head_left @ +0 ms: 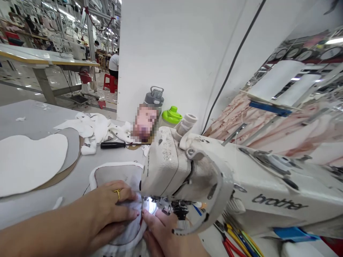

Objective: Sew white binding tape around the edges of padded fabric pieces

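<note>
My left hand (107,208), with a gold ring on one finger, lies fingers flat on a white-edged grey fabric piece (118,175) and presses it to the table by the needle. My right hand (163,232) sits just under the sewing machine head (171,167), fingertips pinching the fabric's edge next to the lit needle area (150,205). The cream sewing machine (268,200) runs off to the right.
Stacked white and grey cut shapes (32,160) lie at the left. Loose white scraps (93,130) and a black-handled tool (112,145) lie behind the fabric. Two bottles (171,116) stand at the wall. Pliers and coloured tools (238,242) rest under the machine arm.
</note>
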A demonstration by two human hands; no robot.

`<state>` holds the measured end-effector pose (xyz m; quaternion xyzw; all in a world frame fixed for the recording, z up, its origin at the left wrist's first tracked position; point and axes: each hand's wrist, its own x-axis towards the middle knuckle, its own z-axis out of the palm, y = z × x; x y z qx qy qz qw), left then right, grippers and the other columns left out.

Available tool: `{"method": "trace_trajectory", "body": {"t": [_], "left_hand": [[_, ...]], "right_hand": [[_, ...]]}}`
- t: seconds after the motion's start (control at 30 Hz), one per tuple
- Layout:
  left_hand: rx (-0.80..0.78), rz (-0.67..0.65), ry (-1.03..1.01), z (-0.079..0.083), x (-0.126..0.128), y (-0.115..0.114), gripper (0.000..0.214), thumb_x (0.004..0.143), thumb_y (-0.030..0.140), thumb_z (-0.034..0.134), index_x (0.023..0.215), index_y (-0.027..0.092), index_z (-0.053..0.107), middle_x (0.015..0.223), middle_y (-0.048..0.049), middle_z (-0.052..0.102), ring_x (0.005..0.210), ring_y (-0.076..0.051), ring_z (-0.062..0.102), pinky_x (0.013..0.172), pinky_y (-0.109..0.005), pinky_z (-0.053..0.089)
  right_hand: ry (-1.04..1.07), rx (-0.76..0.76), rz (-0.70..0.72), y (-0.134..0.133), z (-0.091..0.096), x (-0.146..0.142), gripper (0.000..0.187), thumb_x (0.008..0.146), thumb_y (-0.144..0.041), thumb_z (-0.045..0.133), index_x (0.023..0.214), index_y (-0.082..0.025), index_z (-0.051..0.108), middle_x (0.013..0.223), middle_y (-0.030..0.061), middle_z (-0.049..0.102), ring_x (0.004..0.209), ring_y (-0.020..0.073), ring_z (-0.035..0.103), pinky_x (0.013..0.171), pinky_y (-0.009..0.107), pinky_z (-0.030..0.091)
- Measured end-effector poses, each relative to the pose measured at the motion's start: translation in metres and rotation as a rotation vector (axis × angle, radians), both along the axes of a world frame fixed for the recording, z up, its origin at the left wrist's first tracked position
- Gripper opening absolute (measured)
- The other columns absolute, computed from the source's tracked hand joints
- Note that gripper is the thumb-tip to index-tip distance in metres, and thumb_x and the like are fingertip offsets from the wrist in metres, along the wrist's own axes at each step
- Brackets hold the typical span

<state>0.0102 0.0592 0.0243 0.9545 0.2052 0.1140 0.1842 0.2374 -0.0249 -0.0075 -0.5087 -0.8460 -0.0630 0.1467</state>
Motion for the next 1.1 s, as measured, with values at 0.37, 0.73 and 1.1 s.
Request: {"method": "trace_trajectory", "body": {"t": [0.37,0.73,1.1], "left_hand": [[-0.019,-0.045,-0.005,-0.008,-0.001,0.008,0.029,0.095,0.023,0.053,0.118,0.032,0.068,0.12,-0.0044,0.067,0.112,-0.024,0.061,0.102,-0.038,0.045],[-0.02,-0.041,0.009,-0.002,-0.002,0.007,0.027,0.096,0.025,0.051,0.117,0.032,0.068,0.115,-0.0045,0.067,0.108,-0.023,0.06,0.099,-0.035,0.047],[0.05,-0.03,-0.011,-0.006,0.001,0.012,0.031,0.1,0.025,0.046,0.115,0.037,0.07,0.096,-0.0025,0.065,0.085,-0.019,0.059,0.091,-0.033,0.047]], "right_hand": [[0.512,-0.413,-0.191,0.008,0.026,0.029,0.031,0.092,-0.021,0.04,0.084,-0.02,0.07,0.086,0.0074,0.076,0.082,0.0244,0.073,0.072,0.032,0.057],[0.327,-0.219,0.168,0.002,0.034,0.013,0.028,0.09,-0.017,0.058,0.112,-0.028,0.07,0.101,0.0011,0.076,0.09,0.0197,0.071,0.084,0.026,0.053],[0.167,-0.038,0.135,0.001,0.014,0.011,0.024,0.084,-0.02,0.064,0.107,-0.027,0.068,0.083,-0.0009,0.072,0.063,0.0171,0.062,0.067,0.025,0.05]]}}
